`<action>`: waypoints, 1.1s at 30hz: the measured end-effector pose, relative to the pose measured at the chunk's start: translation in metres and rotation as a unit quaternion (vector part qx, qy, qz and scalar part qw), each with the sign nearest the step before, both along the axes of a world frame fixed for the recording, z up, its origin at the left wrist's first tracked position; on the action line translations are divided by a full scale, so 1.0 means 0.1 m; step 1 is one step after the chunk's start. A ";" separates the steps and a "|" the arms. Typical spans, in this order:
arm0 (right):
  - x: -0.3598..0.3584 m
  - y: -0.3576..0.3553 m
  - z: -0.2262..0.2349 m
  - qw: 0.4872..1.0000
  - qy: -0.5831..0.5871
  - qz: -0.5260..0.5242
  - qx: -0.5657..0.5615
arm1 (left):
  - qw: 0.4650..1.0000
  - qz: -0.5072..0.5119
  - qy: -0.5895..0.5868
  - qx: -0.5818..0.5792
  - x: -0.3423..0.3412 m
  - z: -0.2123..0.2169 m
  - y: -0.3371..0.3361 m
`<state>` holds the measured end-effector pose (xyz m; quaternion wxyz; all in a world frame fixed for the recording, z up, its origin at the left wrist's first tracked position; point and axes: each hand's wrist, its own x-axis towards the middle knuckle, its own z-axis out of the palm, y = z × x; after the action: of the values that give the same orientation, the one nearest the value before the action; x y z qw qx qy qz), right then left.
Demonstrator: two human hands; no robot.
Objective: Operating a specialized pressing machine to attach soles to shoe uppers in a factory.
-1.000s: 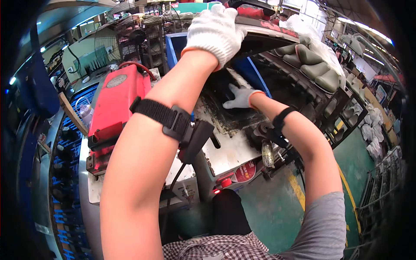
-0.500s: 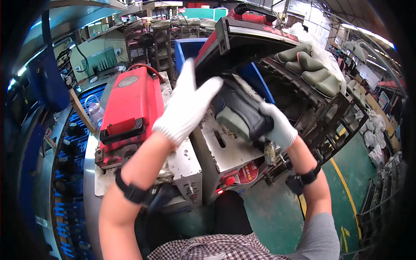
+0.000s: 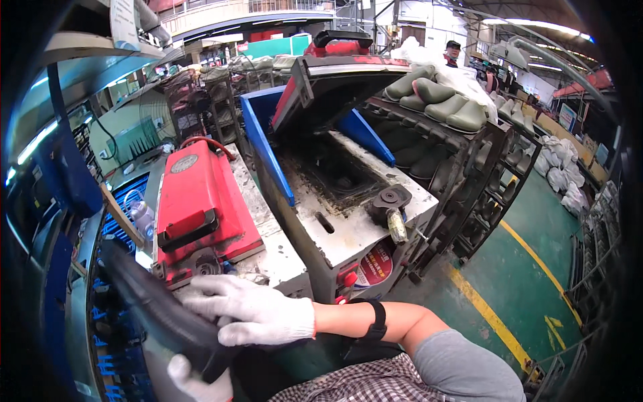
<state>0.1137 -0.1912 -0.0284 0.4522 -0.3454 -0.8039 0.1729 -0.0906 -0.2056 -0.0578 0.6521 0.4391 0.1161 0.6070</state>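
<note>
A dark boot-shaped piece of footwear [image 3: 164, 315], black on top with a greyish-green part below, hangs tilted at the lower left, blurred by motion. My left hand [image 3: 201, 383], in a white glove, grips its lower end from underneath; part of that hand is cut off by the lower edge. Reaching across from the right, my gloved right hand [image 3: 258, 311] lies against the black surface with its fingers stretched out and thumb apart. Farther ahead, the press machine [image 3: 375, 231] stands with its red-topped lid [image 3: 348, 74] raised, showing a blackened hollow.
Left of it sits a second machine with a red lid lowered [image 3: 197, 201]. Blue side panels [image 3: 264, 147] flank the raised lid. Olive shoes [image 3: 442, 100] fill a rack at the right. Blue racking [image 3: 107, 335] runs along the left. Yellow lines [image 3: 492, 318] mark the green floor.
The footwear has come off the right-hand machine and moved to the lower left with both hands. My right arm now crosses my body. The view has shifted; the lid remains raised.
</note>
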 end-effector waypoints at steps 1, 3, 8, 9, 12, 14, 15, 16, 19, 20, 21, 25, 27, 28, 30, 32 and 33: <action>-0.10 0.07 0.06 0.999 -0.038 0.031 0.018 | 0.998 0.007 -0.049 -0.030 -0.19 -0.01 -0.09; -0.25 0.20 0.20 0.994 -0.075 0.034 0.076 | 0.990 0.050 -0.075 -0.104 -0.73 -0.14 -0.09; -0.12 0.25 -0.19 0.937 -0.249 -0.196 0.147 | 0.913 0.324 0.075 -0.237 -1.74 -0.73 0.14; -0.17 0.29 -0.18 0.940 -0.243 -0.192 0.145 | 0.902 0.285 0.014 -0.324 -1.91 -0.70 0.18; -0.27 0.42 -0.34 0.914 -0.257 -0.229 0.217 | 0.851 0.305 0.004 -0.426 -2.24 -0.47 0.17; -0.38 0.44 -0.40 0.913 -0.256 -0.224 0.225 | 0.829 0.342 0.019 -0.443 -2.64 -0.58 0.17; -0.39 0.45 -0.43 0.909 -0.256 -0.232 0.233 | 0.814 0.365 0.033 -0.450 -2.84 -0.68 0.25; -0.40 0.46 -0.45 0.905 -0.253 -0.242 0.242 | 0.821 0.363 0.035 -0.439 -3.07 -0.79 0.35; -0.36 0.44 -0.42 0.896 -0.263 -0.260 0.246 | 0.837 0.363 0.022 -0.409 -3.64 -1.06 0.85; -0.32 0.39 -0.40 0.898 -0.264 -0.266 0.232 | 0.845 0.351 0.021 -0.403 -3.73 -1.09 1.09; -0.29 0.37 -0.36 0.898 -0.268 -0.274 0.217 | 0.854 0.335 0.021 -0.397 -3.79 -1.12 1.34; -0.27 0.41 -0.32 0.900 -0.267 -0.275 0.205 | 0.798 0.429 0.264 -0.331 -3.99 -1.78 2.16; -0.38 0.55 -0.34 0.918 -0.220 -0.228 0.239 | 0.629 0.526 0.431 -0.378 -4.84 -2.20 2.18; -0.36 0.59 -0.40 0.921 -0.212 -0.233 0.227 | 0.561 0.513 0.506 -0.407 -4.90 -2.32 2.29; -0.29 0.48 -0.29 0.925 -0.192 -0.239 0.223 | 0.438 0.628 0.523 -0.374 -5.14 -2.45 2.55; -0.21 0.50 -0.31 0.919 -0.209 -0.253 0.219 | 0.539 0.563 0.509 -0.366 -4.90 -2.60 2.83; -0.18 0.52 -0.37 0.916 -0.213 -0.258 0.220 | 0.572 0.531 0.505 -0.368 -4.65 -2.70 2.96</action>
<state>0.0954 -0.1393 -0.0652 0.3637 -0.4612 -0.7820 -0.2083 -0.5558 0.0899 -0.3282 0.1539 0.2562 0.8526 0.4287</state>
